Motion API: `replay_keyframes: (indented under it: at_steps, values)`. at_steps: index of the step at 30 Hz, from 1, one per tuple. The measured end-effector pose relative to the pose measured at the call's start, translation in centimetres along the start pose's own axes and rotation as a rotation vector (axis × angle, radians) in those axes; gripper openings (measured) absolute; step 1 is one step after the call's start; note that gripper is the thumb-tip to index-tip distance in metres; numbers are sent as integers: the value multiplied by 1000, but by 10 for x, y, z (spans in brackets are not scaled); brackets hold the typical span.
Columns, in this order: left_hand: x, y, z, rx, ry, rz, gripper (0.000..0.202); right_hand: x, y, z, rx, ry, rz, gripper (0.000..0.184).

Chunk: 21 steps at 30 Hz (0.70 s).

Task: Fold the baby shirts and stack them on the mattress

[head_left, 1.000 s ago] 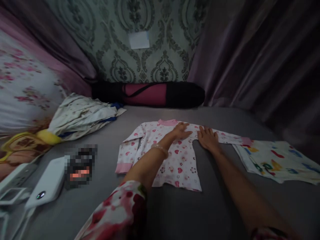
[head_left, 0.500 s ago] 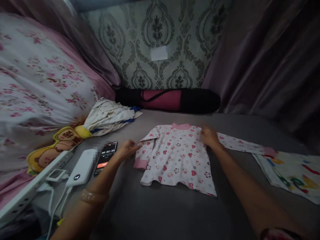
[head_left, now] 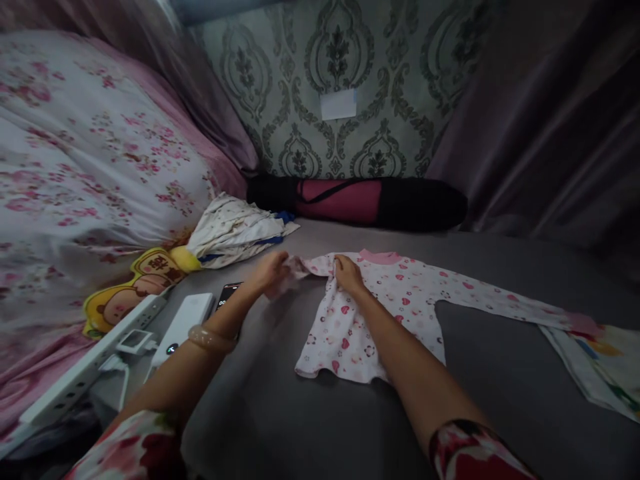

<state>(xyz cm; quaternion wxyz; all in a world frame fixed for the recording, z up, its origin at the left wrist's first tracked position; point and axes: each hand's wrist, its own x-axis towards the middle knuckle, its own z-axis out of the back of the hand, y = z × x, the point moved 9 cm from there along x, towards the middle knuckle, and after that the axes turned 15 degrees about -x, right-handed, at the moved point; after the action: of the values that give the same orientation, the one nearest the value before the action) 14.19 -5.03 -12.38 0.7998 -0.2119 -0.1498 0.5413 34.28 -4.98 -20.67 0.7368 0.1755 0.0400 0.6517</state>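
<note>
A small white long-sleeved shirt (head_left: pixel 400 287) with pink hearts and a pink collar lies spread on the grey bed sheet (head_left: pixel 280 413). My left hand (head_left: pixel 273 272) is closed on the end of its left-side sleeve, which is lifted and blurred by motion. Near the shoulder of that same sleeve, my right hand (head_left: pixel 347 273) pinches the shirt's fabric. The other sleeve stretches out to the right, its pink cuff lying over a folded white cloth (head_left: pixel 575 367) with coloured prints. My right forearm hides part of the shirt's body.
To the left are a phone (head_left: pixel 229 293), a white power bank (head_left: pixel 187 320), a white power strip (head_left: pixel 90 367) with cables and a yellow cartoon cushion (head_left: pixel 120 300). Crumpled white clothing (head_left: pixel 235 227) lies behind them. A black and pink long bag (head_left: pixel 350 200) rests along the wall.
My right hand has moved left across the shirt from its right shoulder to the left one. My left hand has taken hold of the left-side sleeve and lifted it outward. The view has shifted slightly.
</note>
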Motion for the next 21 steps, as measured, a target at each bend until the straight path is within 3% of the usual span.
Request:
replay_keyframes:
  at_steps: [2,4,7,10,12,16,21]
  values:
    - [5,-12,37,223,-249,-154,21,-3,2,1,-24,-32,20,42]
    - [8,-12,51,401,-375,-225,28,-8,7,2,-76,-67,49,42]
    - [17,18,33,540,-291,-229,32,-14,16,-1,-185,-54,80,51]
    - [26,71,8,574,-131,-80,32,-18,20,-8,-261,5,86,58]
    - [29,101,2,557,-47,42,33,-18,22,-10,-287,21,87,57]
    - [39,128,14,359,3,231,28,-14,24,-8,-325,19,83,55]
    - [52,144,31,94,-127,417,25,-6,27,-1,-340,4,45,48]
